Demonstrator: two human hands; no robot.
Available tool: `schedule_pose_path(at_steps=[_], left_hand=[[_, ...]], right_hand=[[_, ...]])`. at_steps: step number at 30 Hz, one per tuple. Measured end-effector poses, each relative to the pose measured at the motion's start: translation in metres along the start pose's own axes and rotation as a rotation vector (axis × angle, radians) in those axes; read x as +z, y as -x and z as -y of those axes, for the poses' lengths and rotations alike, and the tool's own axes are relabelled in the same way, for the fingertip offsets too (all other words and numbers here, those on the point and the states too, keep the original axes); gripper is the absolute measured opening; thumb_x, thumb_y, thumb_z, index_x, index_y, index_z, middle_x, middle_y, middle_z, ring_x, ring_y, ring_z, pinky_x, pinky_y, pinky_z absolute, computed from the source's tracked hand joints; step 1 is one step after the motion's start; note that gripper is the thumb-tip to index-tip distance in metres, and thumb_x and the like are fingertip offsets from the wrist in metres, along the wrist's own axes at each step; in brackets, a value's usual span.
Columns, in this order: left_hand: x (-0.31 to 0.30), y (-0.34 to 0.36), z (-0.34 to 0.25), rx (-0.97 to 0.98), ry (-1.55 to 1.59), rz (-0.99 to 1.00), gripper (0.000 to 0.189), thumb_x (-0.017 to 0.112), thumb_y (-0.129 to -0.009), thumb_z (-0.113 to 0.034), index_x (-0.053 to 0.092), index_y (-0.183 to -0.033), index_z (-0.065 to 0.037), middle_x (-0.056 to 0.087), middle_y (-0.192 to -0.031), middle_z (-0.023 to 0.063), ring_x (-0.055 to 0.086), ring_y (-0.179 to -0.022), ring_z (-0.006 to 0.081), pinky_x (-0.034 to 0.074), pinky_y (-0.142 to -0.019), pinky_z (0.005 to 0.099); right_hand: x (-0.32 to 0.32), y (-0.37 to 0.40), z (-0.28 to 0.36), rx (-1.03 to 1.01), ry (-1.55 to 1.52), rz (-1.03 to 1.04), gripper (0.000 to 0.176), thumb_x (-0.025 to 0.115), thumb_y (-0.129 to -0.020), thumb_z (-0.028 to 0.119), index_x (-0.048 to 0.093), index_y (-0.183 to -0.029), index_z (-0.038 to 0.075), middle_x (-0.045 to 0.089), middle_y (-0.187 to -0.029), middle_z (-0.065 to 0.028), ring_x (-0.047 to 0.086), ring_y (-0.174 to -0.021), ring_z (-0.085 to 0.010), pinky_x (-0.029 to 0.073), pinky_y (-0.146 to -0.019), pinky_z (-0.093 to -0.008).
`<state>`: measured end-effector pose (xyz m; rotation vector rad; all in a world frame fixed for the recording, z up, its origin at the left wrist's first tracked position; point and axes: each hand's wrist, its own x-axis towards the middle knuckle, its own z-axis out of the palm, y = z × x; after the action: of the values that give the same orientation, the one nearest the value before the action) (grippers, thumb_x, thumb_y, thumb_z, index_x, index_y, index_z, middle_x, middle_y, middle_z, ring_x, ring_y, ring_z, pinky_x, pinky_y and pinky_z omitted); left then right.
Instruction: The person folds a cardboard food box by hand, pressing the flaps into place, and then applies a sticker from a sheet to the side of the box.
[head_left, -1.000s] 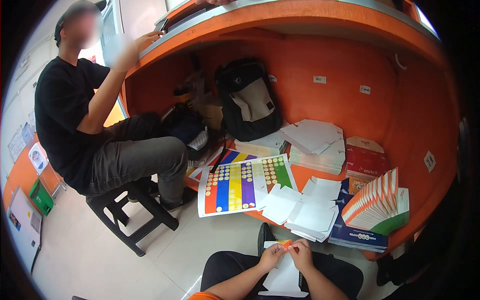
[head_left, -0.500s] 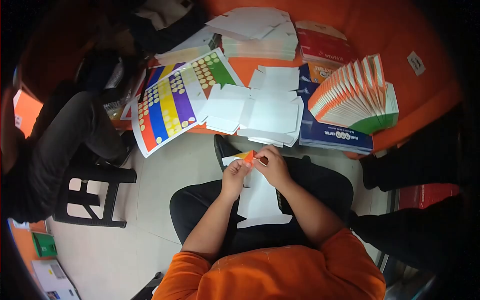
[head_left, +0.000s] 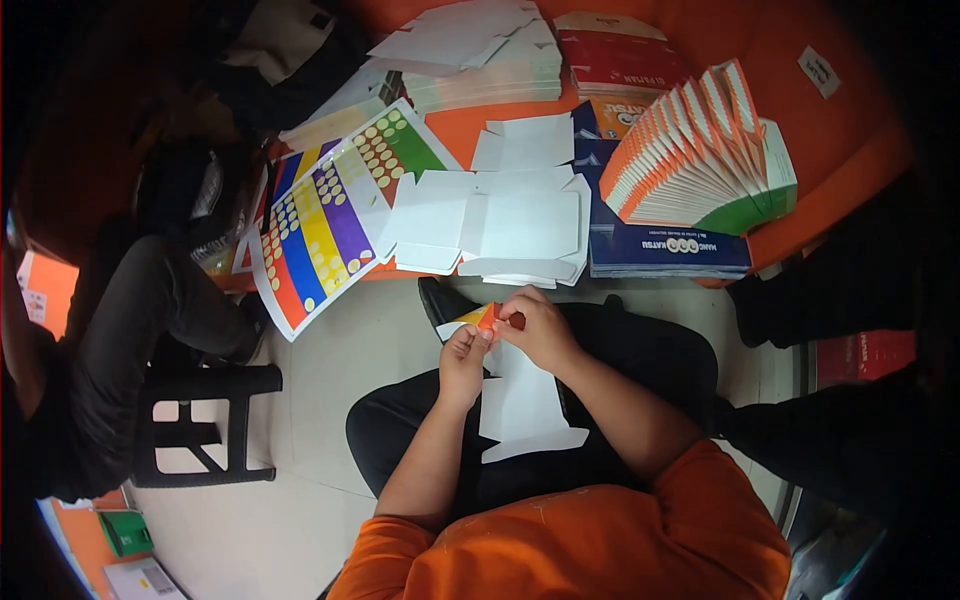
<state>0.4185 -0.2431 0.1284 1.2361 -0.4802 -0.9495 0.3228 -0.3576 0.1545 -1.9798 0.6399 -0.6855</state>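
A die-cut carton blank lies across my lap, its plain white inside face up. At its far end a flap is turned up, and an orange and yellow printed side shows there. My left hand pinches that orange part from the left, thumb on top. From the right, my right hand grips the same end with bent fingers and thumb, close beside the left fingertips. The exact fold between the fingers is partly hidden.
White carton blanks lie ahead on an orange bench, beside a striped sheet with round stickers. A fanned carton stack rests on blue cartons. Red cartons are behind. A black stool and a seated person's leg are left.
My head view has shifted and turned slightly, so the bench things sit further left and higher. Both hands stay on the carton's end, with only small finger movement.
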Motion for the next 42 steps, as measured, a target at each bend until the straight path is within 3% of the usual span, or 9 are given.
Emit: schedule_pose_path(at_steps=[5,11,16,23,26,28,32,38,42], left_hand=[[-0.001,0.002,0.000,0.003,0.001,-0.004,0.013,0.055,-0.088,-0.018,0.056,-0.085,-0.006,0.061,-0.089,0.0018,0.056,-0.082,0.0082,0.044,-0.081,0.0248],[-0.001,0.003,-0.002,-0.018,-0.024,0.005,0.012,0.053,-0.089,-0.017,0.056,-0.084,-0.006,0.061,-0.090,0.0018,0.057,-0.081,0.0087,0.045,-0.081,0.0247],[0.001,0.000,0.000,-0.009,0.077,-0.048,0.007,0.052,-0.089,-0.011,0.054,-0.087,-0.005,0.059,-0.088,0.0017,0.056,-0.083,0.0079,0.045,-0.078,0.0226],[0.004,0.001,0.001,0.041,0.118,-0.055,0.004,0.054,-0.087,-0.009,0.053,-0.086,-0.006,0.060,-0.090,0.0026,0.056,-0.082,0.0077,0.046,-0.077,0.0232],[0.006,0.003,-0.001,0.068,0.096,-0.049,0.004,0.054,-0.087,-0.008,0.052,-0.085,-0.005,0.060,-0.092,0.0037,0.057,-0.083,0.0088,0.046,-0.079,0.0240],[0.011,0.007,-0.008,0.091,0.187,-0.095,0.004,0.051,-0.088,-0.005,0.053,-0.090,-0.003,0.060,-0.096,0.0061,0.058,-0.087,0.0103,0.046,-0.082,0.0254],[0.010,0.013,-0.030,0.027,0.460,-0.027,0.012,0.049,-0.088,-0.003,0.054,-0.099,-0.001,0.059,-0.101,0.0082,0.058,-0.089,0.0119,0.046,-0.084,0.0270],[0.013,0.033,-0.050,0.293,-0.155,-0.018,0.020,0.052,-0.087,-0.004,0.056,-0.106,0.002,0.060,-0.103,0.0095,0.057,-0.094,0.0165,0.045,-0.087,0.0324],[0.030,0.045,-0.074,0.373,-0.181,0.009,0.020,0.060,-0.082,-0.002,0.059,-0.102,0.000,0.062,-0.098,0.0062,0.057,-0.089,0.0126,0.044,-0.081,0.0263]], right_hand=[[0.000,0.004,-0.001,0.021,-0.074,0.020,0.017,0.069,-0.068,0.009,0.055,-0.074,0.004,0.054,-0.083,-0.0070,0.057,-0.071,-0.0220,0.047,-0.063,-0.0307],[-0.001,0.006,0.006,-0.140,0.235,-0.041,0.018,0.070,-0.067,0.012,0.054,-0.072,0.006,0.054,-0.084,-0.0054,0.056,-0.074,-0.0242,0.045,-0.064,-0.0310],[0.002,0.001,0.002,0.069,-0.151,0.024,0.014,0.067,-0.072,0.010,0.058,-0.080,0.001,0.055,-0.089,-0.0084,0.057,-0.081,-0.0229,0.046,-0.071,-0.0300],[0.002,0.001,-0.001,0.050,-0.210,0.067,0.010,0.063,-0.075,0.007,0.060,-0.081,-0.001,0.054,-0.095,-0.0103,0.057,-0.082,-0.0231,0.047,-0.074,-0.0291],[0.000,0.001,0.006,0.009,-0.180,0.080,0.008,0.063,-0.075,0.006,0.061,-0.080,0.000,0.054,-0.094,-0.0097,0.058,-0.082,-0.0216,0.047,-0.072,-0.0282],[-0.003,0.001,0.013,-0.265,0.148,-0.012,0.008,0.064,-0.075,0.007,0.061,-0.079,0.002,0.055,-0.091,-0.0086,0.058,-0.081,-0.0209,0.047,-0.069,-0.0273],[-0.006,0.000,0.024,-0.207,-0.065,0.028,0.008,0.065,-0.075,0.006,0.059,-0.078,0.002,0.056,-0.088,-0.0078,0.058,-0.081,-0.0205,0.047,-0.068,-0.0281],[-0.031,0.010,0.053,-0.328,-0.231,-0.095,0.013,0.067,-0.069,0.002,0.057,-0.079,0.004,0.058,-0.090,-0.0069,0.058,-0.084,-0.0221,0.046,-0.069,-0.0310],[-0.050,0.015,0.070,-0.454,-0.178,-0.080,0.017,0.069,-0.067,0.001,0.059,-0.081,0.004,0.058,-0.091,-0.0061,0.057,-0.084,-0.0220,0.045,-0.071,-0.0286]])
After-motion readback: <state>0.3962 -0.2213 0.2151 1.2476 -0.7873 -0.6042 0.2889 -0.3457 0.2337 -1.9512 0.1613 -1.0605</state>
